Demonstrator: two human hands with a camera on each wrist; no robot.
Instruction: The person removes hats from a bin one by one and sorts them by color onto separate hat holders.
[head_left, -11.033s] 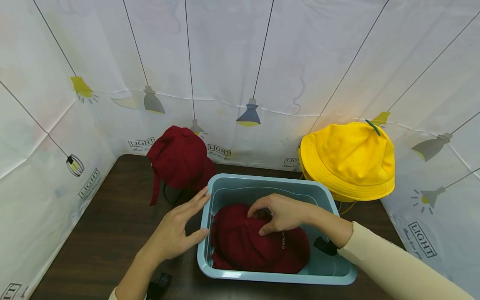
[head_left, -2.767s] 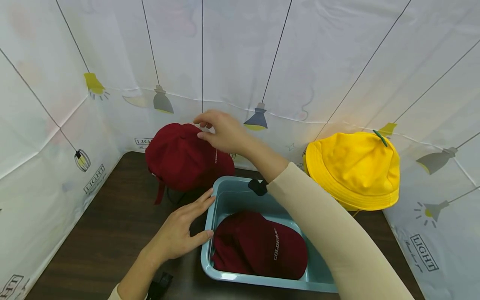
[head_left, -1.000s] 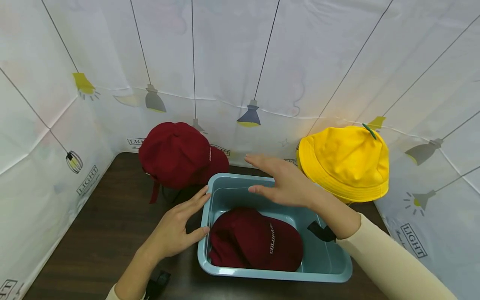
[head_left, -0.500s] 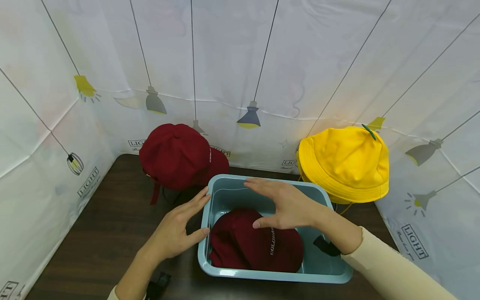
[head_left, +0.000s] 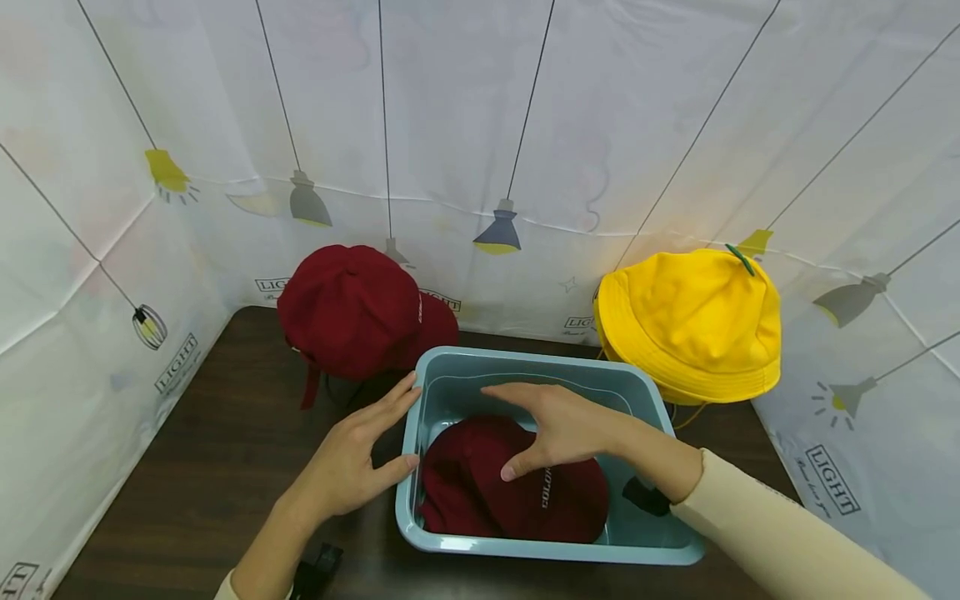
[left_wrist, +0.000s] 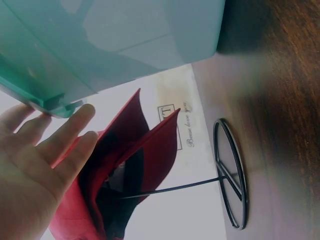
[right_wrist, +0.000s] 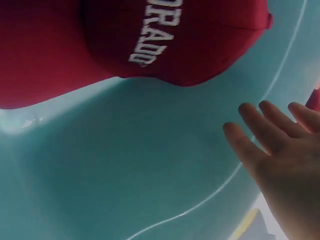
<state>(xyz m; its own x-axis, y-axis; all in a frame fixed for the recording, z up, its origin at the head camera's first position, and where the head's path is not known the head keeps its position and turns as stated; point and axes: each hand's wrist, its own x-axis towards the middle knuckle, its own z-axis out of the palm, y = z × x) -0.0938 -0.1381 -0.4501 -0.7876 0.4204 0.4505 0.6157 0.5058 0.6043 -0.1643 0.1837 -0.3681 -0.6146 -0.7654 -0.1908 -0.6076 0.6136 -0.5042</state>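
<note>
A light blue plastic bin (head_left: 555, 552) stands on the dark table with a dark red baseball cap (head_left: 468, 487) inside, white "COLORA..." lettering on its front. My left hand (head_left: 352, 462) touches the bin's left rim with straight fingers. Over the cap in the bin, my right hand (head_left: 562, 427) is spread, thumb apart from the fingers, holding nothing. In the right wrist view its fingers show apart from the cap. Behind the bin at left, dark red caps (head_left: 348, 312) hang on a black wire stand (left_wrist: 242, 175); the left wrist view shows two brims one over the other.
A yellow bucket hat (head_left: 690, 325) with a green stem sits behind the bin at right, its cord hanging down. A white curtain (head_left: 450, 100) printed with lamps closes off the back and sides. Dark wooden table (head_left: 187, 475) extends to the left of the bin.
Since 11 seconds ago a second cap has joined the one on the stand, and the bin's top cap differs. My right hand came back from the stand and lowered over the bin; the left stayed.
</note>
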